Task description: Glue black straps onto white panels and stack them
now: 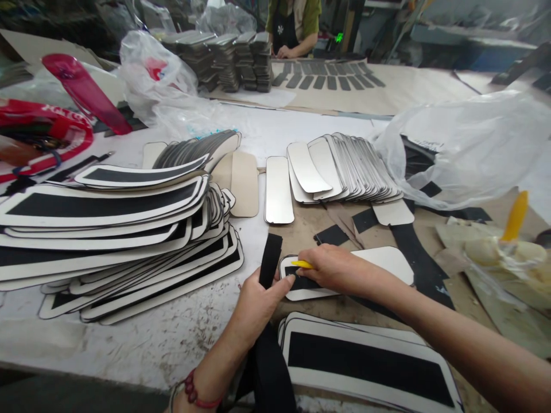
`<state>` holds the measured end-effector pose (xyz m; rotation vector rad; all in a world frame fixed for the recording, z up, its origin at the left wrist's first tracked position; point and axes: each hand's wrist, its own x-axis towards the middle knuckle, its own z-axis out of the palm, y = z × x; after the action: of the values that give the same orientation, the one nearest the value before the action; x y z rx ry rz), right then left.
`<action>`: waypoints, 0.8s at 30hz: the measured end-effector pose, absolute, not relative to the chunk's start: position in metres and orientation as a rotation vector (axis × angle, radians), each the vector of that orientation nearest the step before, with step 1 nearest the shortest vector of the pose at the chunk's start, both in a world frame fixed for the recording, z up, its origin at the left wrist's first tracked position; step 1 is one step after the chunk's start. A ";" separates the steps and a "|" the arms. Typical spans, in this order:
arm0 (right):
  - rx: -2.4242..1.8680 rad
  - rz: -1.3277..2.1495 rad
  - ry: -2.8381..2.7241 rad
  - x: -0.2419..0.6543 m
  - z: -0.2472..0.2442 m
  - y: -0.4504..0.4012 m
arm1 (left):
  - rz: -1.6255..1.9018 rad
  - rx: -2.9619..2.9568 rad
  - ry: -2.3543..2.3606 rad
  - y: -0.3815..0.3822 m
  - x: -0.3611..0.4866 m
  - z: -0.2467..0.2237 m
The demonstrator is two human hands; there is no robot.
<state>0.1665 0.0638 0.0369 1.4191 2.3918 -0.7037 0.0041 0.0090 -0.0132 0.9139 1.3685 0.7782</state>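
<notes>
My left hand [256, 301] is closed around a long black strip [271, 258], whose end sticks up past the fingers while the rest hangs down toward the table's front edge. Its thumb presses near the left end of a white rounded panel [383, 261] with a black band on it. Over the same panel, my right hand [333, 267] is closed on a slim yellow tool [302, 264]; only its yellow end shows, so its kind is hidden. Just in front lies a small stack of white panels with black centres [365, 367].
Left is a tall, uneven pile of black-and-white panels [103, 206]. Behind my hands lie fanned plain white pieces [357, 166]. A glue-smeared tub [495, 252] with a yellow handle stands right, near a plastic bag [473, 143]. Across the table, a person [295, 28] stands beside grey pieces.
</notes>
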 end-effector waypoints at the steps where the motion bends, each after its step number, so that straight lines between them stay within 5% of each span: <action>1: 1.415 -0.695 2.388 0.165 0.037 0.064 | 0.772 0.933 1.385 0.010 0.005 -0.014; 7: 1.452 -0.665 2.305 0.175 0.055 0.057 | 0.741 1.000 1.398 0.011 0.006 -0.018; 16: 1.954 -0.597 2.040 0.304 0.063 0.013 | 0.685 0.982 1.538 0.009 0.005 -0.021; 24: 2.171 -0.253 1.811 0.290 0.045 0.017 | 0.618 0.939 1.561 0.010 0.006 -0.017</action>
<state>0.2904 0.0172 0.0454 2.1710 1.8106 -0.2530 0.0061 0.0100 -0.0169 0.9390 1.5609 0.6181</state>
